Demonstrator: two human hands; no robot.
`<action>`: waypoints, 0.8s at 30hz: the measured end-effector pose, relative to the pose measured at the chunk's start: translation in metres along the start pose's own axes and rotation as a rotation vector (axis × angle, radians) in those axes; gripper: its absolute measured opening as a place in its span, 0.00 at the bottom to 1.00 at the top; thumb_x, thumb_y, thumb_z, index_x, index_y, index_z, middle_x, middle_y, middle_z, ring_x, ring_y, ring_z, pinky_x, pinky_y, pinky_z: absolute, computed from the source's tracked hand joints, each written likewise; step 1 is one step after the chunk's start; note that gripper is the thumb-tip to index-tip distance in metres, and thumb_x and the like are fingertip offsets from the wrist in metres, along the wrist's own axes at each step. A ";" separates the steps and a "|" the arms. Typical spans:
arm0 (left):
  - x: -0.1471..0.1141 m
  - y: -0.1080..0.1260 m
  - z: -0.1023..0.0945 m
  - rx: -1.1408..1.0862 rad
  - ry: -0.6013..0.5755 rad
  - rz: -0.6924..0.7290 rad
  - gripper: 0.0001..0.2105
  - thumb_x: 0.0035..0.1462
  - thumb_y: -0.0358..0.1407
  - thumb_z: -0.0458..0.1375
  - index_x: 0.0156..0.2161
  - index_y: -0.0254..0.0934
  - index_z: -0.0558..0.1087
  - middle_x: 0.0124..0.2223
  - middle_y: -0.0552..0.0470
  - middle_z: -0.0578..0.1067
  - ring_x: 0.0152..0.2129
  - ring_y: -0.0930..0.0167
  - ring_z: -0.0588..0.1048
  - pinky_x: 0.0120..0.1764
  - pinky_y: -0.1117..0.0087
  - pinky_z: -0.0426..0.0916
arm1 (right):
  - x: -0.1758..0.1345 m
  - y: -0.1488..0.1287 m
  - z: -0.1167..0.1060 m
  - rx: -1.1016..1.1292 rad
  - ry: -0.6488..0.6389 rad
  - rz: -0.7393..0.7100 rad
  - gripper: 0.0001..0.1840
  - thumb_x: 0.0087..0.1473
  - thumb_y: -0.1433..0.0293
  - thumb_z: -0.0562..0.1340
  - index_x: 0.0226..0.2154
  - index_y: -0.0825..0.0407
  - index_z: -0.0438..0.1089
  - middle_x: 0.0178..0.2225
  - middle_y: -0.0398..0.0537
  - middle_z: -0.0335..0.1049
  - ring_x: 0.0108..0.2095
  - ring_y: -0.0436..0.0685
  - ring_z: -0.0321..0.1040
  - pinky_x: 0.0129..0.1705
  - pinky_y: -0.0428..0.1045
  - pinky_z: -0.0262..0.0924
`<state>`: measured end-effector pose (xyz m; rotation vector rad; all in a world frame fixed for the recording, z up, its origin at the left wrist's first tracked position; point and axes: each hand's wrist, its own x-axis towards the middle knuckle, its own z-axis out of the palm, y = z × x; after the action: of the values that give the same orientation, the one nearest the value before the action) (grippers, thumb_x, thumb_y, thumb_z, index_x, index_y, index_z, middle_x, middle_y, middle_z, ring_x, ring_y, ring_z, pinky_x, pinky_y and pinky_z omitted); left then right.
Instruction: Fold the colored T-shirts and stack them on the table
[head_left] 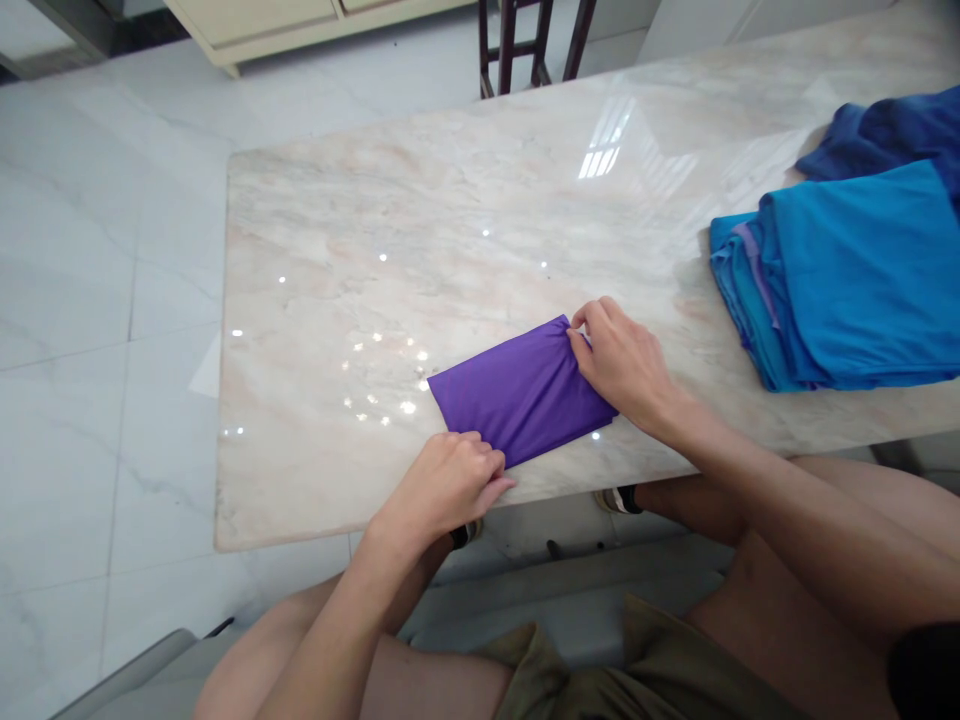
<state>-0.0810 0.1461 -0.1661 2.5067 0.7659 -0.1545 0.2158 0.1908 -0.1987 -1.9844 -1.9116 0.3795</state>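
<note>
A folded purple cloth (517,395) lies flat on the marble table near its front edge, with diagonal creases running between my hands. My left hand (457,480) is closed at the cloth's near left corner, fingers curled over its edge. At the far right corner my right hand (619,360) pinches the fabric between thumb and fingers. The underside of the cloth and the fingertips of my left hand are hidden.
On the right of the marble table (337,200) sits a stack of folded blue cloths (862,280). A dark blue cloth (885,140) lies behind it. Dark stool legs (510,50) and a cream cabinet (262,25) stand beyond the far edge.
</note>
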 end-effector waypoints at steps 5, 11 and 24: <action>0.016 0.007 0.000 -0.044 0.340 -0.213 0.18 0.84 0.41 0.51 0.45 0.39 0.81 0.41 0.46 0.85 0.39 0.62 0.84 0.43 0.62 0.76 | -0.010 -0.021 0.003 0.044 -0.044 -0.326 0.24 0.78 0.67 0.50 0.63 0.49 0.77 0.71 0.62 0.73 0.73 0.73 0.67 0.73 0.71 0.60; 0.048 -0.001 0.026 0.001 0.479 -0.407 0.28 0.82 0.42 0.49 0.79 0.33 0.62 0.80 0.33 0.66 0.79 0.52 0.63 0.78 0.43 0.60 | -0.033 -0.021 0.032 0.049 -0.191 -0.334 0.36 0.79 0.59 0.52 0.81 0.53 0.59 0.85 0.61 0.48 0.85 0.72 0.42 0.83 0.75 0.43; 0.021 -0.025 0.020 0.114 0.534 -0.517 0.32 0.81 0.47 0.49 0.80 0.33 0.60 0.78 0.30 0.68 0.78 0.47 0.63 0.80 0.36 0.49 | -0.027 0.016 0.011 0.166 -0.163 -0.197 0.30 0.78 0.56 0.54 0.75 0.47 0.67 0.74 0.63 0.68 0.73 0.75 0.64 0.75 0.74 0.58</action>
<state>-0.0770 0.1640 -0.1995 2.4159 1.6539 0.3189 0.2242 0.1647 -0.2170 -1.6881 -2.0781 0.6392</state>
